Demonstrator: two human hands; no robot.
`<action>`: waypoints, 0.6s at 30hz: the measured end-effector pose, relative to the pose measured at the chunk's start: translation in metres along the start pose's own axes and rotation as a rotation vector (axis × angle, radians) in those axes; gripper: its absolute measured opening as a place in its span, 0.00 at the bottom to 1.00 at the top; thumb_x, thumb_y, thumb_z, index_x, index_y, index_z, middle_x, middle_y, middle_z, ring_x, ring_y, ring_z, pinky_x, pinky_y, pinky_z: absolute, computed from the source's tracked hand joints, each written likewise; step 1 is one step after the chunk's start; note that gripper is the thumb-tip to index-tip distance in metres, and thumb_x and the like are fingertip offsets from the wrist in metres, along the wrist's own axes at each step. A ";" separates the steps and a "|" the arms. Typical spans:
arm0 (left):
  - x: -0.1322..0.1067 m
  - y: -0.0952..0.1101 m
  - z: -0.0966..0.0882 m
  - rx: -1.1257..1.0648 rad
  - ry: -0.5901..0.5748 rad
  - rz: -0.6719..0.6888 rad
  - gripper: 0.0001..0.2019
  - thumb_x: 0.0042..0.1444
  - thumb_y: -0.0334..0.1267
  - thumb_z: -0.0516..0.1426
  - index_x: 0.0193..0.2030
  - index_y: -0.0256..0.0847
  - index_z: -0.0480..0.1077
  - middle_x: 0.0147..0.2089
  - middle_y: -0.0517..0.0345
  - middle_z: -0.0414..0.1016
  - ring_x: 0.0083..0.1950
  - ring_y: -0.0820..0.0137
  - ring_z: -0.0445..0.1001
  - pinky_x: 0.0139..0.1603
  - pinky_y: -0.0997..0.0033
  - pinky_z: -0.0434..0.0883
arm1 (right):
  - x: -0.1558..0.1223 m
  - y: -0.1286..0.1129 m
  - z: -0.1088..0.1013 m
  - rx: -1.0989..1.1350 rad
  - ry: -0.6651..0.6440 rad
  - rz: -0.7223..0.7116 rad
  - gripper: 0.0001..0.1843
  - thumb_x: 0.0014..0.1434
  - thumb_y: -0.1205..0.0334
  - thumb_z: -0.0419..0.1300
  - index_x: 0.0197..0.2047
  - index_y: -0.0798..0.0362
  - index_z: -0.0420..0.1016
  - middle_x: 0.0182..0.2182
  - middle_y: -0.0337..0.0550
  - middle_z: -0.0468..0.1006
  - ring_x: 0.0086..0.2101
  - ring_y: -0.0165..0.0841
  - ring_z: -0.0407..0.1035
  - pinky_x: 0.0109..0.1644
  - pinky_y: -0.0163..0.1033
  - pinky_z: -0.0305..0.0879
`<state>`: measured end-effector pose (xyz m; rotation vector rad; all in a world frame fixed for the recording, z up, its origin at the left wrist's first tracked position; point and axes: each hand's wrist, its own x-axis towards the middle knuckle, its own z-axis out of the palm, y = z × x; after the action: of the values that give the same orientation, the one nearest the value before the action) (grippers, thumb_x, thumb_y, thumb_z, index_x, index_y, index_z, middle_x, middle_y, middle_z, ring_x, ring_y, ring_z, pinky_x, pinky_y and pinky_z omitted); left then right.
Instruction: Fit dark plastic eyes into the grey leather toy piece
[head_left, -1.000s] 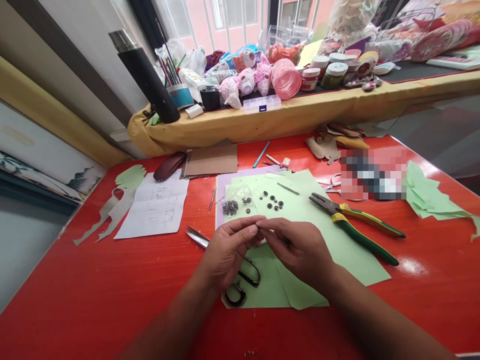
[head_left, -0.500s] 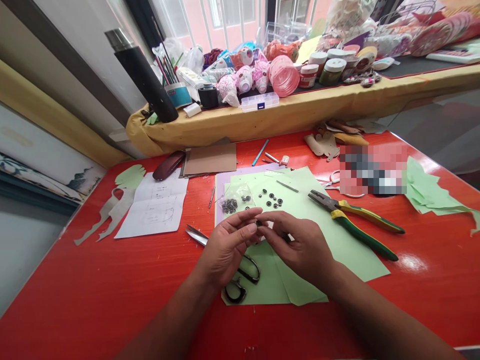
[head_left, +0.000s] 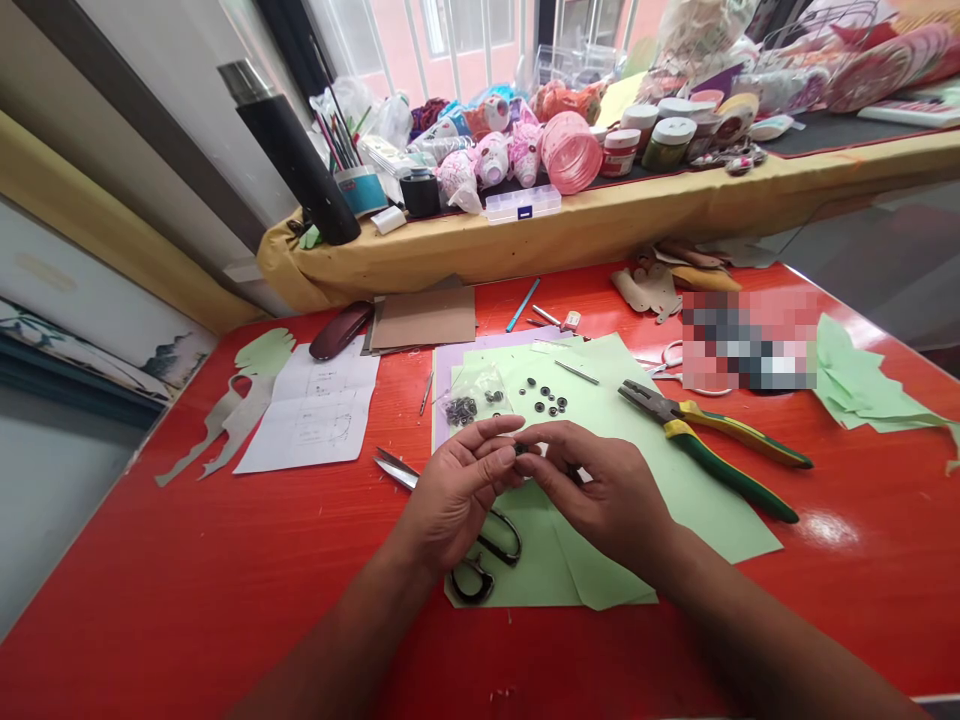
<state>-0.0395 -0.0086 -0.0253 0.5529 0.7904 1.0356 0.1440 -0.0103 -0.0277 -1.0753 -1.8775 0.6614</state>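
Observation:
My left hand (head_left: pixel 457 490) and my right hand (head_left: pixel 604 495) meet fingertip to fingertip above a green paper sheet (head_left: pixel 675 480). Both pinch a tiny dark round metal piece (head_left: pixel 520 450) between them. Several small dark snap fasteners (head_left: pixel 546 400) lie loose on the sheet just beyond my fingers. A small clear bag of more fasteners (head_left: pixel 466 405) sits to their left. Black-handled scissors (head_left: pixel 480 560) lie under my left hand, blades pointing left.
Green-and-yellow pliers (head_left: pixel 712 450) lie right of my hands. A white paper pattern (head_left: pixel 311 415), brown card (head_left: pixel 424 318) and a dark case (head_left: pixel 340 331) sit at the left. Green paper scraps (head_left: pixel 862 390) lie far right. A cluttered yellow-draped shelf (head_left: pixel 600 225) borders the red table (head_left: pixel 187 580).
My hands rose slightly and drew closer over the sheet, fingers shifting round the small piece. Nothing else on the table moved.

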 end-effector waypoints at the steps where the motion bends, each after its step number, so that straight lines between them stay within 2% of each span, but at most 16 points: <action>1: 0.000 0.000 0.000 0.000 0.004 -0.002 0.15 0.53 0.33 0.73 0.49 0.39 0.83 0.39 0.54 0.82 0.36 0.74 0.77 0.41 0.75 0.74 | 0.000 0.000 0.000 -0.004 -0.002 0.002 0.07 0.69 0.63 0.62 0.49 0.49 0.80 0.21 0.31 0.72 0.20 0.26 0.61 0.27 0.32 0.61; 18: 0.001 0.000 -0.001 0.001 0.010 0.005 0.16 0.52 0.34 0.73 0.48 0.38 0.83 0.39 0.53 0.83 0.37 0.73 0.78 0.42 0.74 0.73 | 0.001 0.000 0.001 -0.032 -0.013 -0.014 0.08 0.70 0.63 0.61 0.49 0.50 0.80 0.22 0.31 0.73 0.21 0.27 0.63 0.28 0.32 0.60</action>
<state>-0.0399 -0.0077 -0.0263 0.5508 0.7989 1.0436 0.1431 -0.0096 -0.0281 -1.0798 -1.9112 0.6336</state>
